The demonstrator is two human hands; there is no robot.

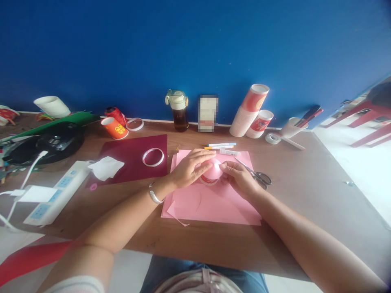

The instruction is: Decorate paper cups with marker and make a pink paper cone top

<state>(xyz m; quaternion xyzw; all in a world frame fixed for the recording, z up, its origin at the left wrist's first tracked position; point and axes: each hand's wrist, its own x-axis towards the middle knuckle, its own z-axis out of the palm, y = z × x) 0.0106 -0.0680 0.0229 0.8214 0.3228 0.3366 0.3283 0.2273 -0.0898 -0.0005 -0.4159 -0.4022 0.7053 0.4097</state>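
Nearest to us on the left, a red paper strip (27, 260) hangs off the table edge (214, 248). A bit further in, a stack of pink paper sheets (210, 205) lies flat in the middle of the table, and both hands sit on top of it. The left hand (191, 167), silver bracelet (154, 196) on its wrist, curves over a cup (211, 175) that's lying on the pink sheets and partly wrapped in pink paper. Its fingers are close together and pressed down on the wrap. The right hand (240, 177) meets the cup from the right, fingertips bunched and pinching its side.

Just right of that hand we've got scissors (260, 177), touching the pink stack's edge. On the left are a white power strip (58, 191) and a maroon sheet (134, 158) with a tape ring (153, 157) on it. Just past the hands lie a few markers (221, 145). Along the far blue wall stand a drink bottle (179, 110) and stacked paper cups (249, 110).
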